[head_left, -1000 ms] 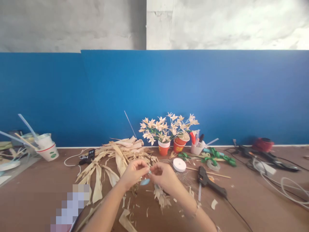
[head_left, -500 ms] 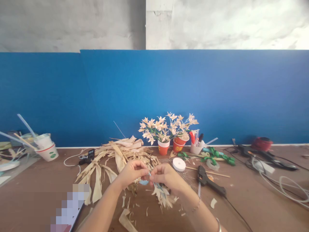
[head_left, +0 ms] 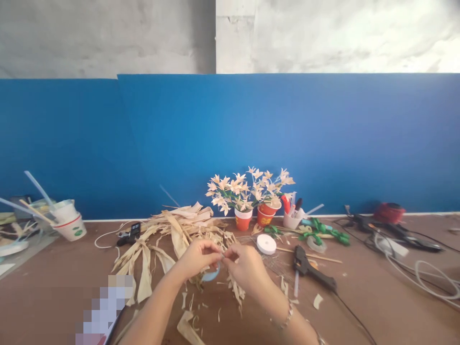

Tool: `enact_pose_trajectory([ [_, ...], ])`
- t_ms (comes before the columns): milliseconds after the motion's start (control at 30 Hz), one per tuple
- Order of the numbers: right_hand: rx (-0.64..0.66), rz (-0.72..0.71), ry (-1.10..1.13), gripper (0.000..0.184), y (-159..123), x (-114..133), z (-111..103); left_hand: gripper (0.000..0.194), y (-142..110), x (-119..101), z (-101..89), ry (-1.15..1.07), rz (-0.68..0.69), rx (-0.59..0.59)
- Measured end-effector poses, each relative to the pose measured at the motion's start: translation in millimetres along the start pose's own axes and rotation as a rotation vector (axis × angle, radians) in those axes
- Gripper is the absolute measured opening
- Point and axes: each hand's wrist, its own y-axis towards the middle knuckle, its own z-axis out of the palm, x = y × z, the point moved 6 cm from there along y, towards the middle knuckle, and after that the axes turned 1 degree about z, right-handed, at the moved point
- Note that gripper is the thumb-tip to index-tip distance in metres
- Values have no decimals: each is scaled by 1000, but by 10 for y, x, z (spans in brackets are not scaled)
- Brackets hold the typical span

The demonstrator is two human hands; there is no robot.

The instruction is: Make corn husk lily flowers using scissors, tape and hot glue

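Note:
My left hand (head_left: 197,258) and my right hand (head_left: 243,266) meet over the brown table, fingertips pinched together on a thin wire that slants up to the left. A small light-blue ring (head_left: 210,274), maybe a tape roll, hangs just below my left fingers. Pale dried husk pieces (head_left: 235,289) dangle under my right hand. A heap of dried corn husks (head_left: 174,235) lies just behind both hands.
Two red cups of husk flowers (head_left: 251,196) stand at the blue wall. A white tape roll (head_left: 266,244), a black glue gun (head_left: 309,269), green ribbon (head_left: 325,231) and cables (head_left: 413,268) lie to the right. Paper cups with sticks (head_left: 68,220) sit at the left.
The wire's free end has swung lower and to the left. The husk bundle under my right hand hangs closer in, and the blue ring has turned to show its opening.

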Motion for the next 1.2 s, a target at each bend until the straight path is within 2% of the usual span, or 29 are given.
enact_pose_trajectory([
  [167, -24, -8, -42, 8, 0, 10, -38, 27, -25, 17, -1, 28, -34, 23],
  [333, -46, -11, -86, 8, 21, 8, -88, 36, -19, 47, 55, -136, -73, -4],
  [433, -65, -14, -117, 7, 25, 1, -107, 36, -6, 33, 72, -177, -33, -11],
  [733, -85, -69, -267, 12, 8, 73, -110, 23, 15, -47, 30, -12, 117, -195],
  [833, -85, -60, -239, 12, 3, 75, -112, 22, 17, -48, 9, -11, 118, -231],
  [900, -66, -14, -121, 9, 16, 29, -97, 22, 17, -27, 5, -41, 88, -231],
  [1000, 28, 86, 216, 8, 54, -68, -29, 24, 16, 10, 10, -111, 32, -211],
  [1067, 139, 151, 490, 11, 72, -103, 39, 27, 11, 11, 12, -151, 15, -190],
  [1200, 462, 307, 977, 22, 23, -65, 185, 30, -22, -69, 8, -209, 53, -145],
])
